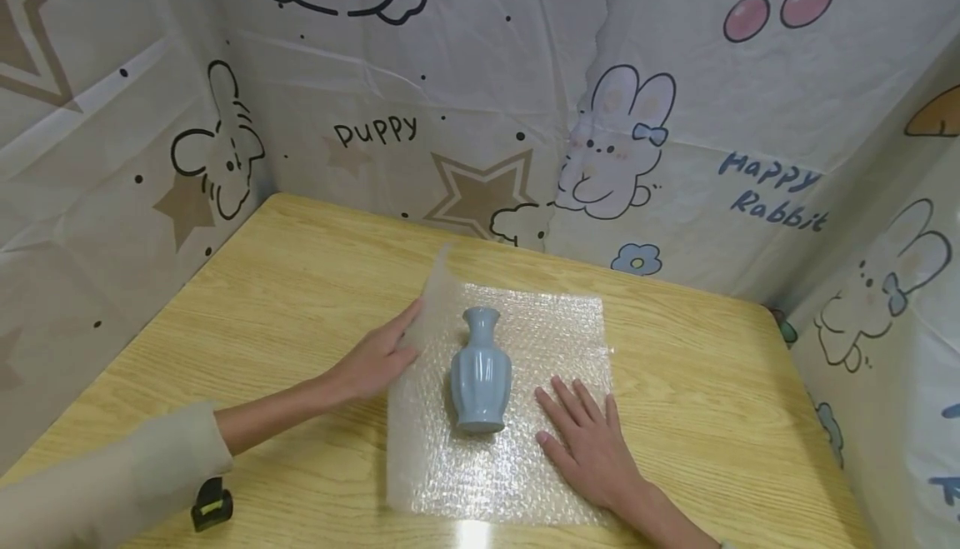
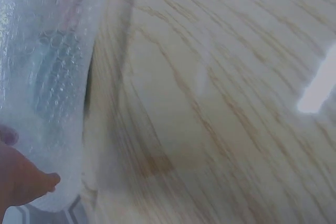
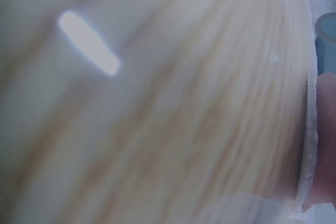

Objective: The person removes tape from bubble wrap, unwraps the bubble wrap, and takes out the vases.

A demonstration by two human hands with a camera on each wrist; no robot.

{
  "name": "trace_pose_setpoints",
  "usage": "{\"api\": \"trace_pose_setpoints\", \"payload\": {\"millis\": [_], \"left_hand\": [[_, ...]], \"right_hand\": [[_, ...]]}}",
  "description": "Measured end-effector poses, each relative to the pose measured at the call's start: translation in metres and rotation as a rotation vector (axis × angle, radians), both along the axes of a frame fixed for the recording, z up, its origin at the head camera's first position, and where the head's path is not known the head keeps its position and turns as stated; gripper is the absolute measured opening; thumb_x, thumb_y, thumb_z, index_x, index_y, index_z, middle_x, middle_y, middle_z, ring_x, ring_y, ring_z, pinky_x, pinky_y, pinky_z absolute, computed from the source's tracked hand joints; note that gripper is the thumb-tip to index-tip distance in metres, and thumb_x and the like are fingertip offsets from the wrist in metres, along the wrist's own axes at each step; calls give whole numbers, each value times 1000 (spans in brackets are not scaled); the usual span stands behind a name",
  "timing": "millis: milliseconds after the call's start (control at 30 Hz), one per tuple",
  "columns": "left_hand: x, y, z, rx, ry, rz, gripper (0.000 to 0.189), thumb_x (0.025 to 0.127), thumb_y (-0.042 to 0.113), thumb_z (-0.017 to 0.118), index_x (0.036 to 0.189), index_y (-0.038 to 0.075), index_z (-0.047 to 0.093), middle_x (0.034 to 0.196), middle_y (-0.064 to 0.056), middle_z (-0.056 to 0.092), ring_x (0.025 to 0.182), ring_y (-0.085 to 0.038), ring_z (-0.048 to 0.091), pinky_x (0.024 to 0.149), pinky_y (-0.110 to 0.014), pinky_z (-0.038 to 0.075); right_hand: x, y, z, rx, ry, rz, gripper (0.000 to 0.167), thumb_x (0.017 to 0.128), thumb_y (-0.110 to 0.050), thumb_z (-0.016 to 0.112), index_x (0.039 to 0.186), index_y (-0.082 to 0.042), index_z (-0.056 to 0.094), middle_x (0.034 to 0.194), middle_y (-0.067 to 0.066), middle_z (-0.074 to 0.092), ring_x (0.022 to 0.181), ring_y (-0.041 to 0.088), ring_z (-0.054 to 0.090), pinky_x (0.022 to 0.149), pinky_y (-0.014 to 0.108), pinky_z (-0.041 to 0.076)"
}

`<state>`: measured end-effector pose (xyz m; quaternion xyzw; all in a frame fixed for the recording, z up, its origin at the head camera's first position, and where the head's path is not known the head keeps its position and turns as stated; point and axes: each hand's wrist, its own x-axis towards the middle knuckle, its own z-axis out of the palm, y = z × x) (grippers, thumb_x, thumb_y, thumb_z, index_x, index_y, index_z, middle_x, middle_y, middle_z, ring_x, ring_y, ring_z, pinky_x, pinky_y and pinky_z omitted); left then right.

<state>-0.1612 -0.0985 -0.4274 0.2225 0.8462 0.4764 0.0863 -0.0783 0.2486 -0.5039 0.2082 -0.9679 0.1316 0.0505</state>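
A pale blue vase (image 1: 482, 378) with a fluted body lies on a sheet of bubble wrap (image 1: 570, 328), its neck toward the back wall. At the sheet's left side, my left hand (image 1: 378, 357) pinches the edge and holds the far left part raised off the table. In the left wrist view, the thumb (image 2: 29, 179) lies against the bubble wrap (image 2: 58, 124), and the vase (image 2: 47, 77) shows blurred through it. My right hand (image 1: 588, 445) rests spread on the sheet's right side, beside the vase. The right wrist view catches part of that hand (image 3: 326, 140) by the sheet's edge.
The sheet lies on a wood-grain table (image 1: 697, 382). A small black object with a yellow-green stripe (image 1: 212, 505) sits at the front left, near the left sleeve (image 1: 150, 466). Cloth with cartoon prints (image 1: 480, 99) hangs behind and along both sides.
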Motion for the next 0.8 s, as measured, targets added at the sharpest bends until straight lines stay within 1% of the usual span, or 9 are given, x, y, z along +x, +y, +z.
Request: {"api": "trace_pose_setpoints", "payload": {"millis": [67, 200, 267, 333, 467, 633, 800], "left_hand": [[-2, -4, -3, -6, -17, 4, 70, 98, 6, 45, 158, -1, 9, 163, -19, 13, 146, -39, 22, 118, -48, 16], [-4, -13, -8, -24, -14, 7, 74, 96, 4, 48, 158, -1, 9, 162, -21, 15, 143, -44, 24, 117, -52, 17], [-5, -16, -10, -38, -4, 6, 75, 96, 5, 50, 158, -1, 9, 162, -23, 16, 143, -45, 23, 117, -53, 17], [-5, -18, -12, -49, -3, 7, 76, 96, 5, 51, 158, -2, 8, 162, -23, 14, 145, -43, 20, 117, -53, 16], [-6, -24, -16, -69, -1, 8, 76, 95, 5, 50, 157, -5, 8, 162, -24, 11, 147, -42, 14, 118, -53, 14], [-6, -32, -24, -84, -12, 5, 74, 96, 5, 49, 156, -7, 8, 162, -27, 11, 147, -43, 14, 117, -55, 14], [-5, -40, -29, -80, -31, 7, 72, 97, 5, 47, 155, -9, 7, 161, -29, 10, 145, -47, 16, 116, -57, 15]], "right_hand": [[0, 0, 0, -5, -1, 1, 55, 103, -46, 47, 154, -25, 41, 161, 5, 30, 148, 35, 21, 110, 73, 7], [0, 0, -1, -13, 0, 7, 55, 104, -46, 47, 154, -25, 41, 161, 6, 30, 148, 37, 21, 109, 74, 8], [0, 0, -1, -10, -5, 4, 55, 104, -46, 46, 155, -25, 41, 161, 6, 30, 148, 37, 21, 109, 74, 8], [1, 0, -1, -4, -12, -1, 55, 104, -46, 46, 155, -25, 40, 161, 6, 29, 148, 36, 20, 109, 74, 8], [1, 0, 0, 3, -26, -7, 55, 104, -46, 46, 155, -26, 39, 162, 5, 28, 148, 35, 19, 110, 73, 7], [1, -1, 0, 7, -28, -9, 56, 104, -46, 45, 155, -26, 39, 162, 5, 28, 149, 35, 19, 110, 73, 7], [1, -1, -1, 9, -22, -8, 56, 104, -47, 45, 155, -26, 39, 162, 5, 28, 149, 35, 19, 110, 73, 7]]}}
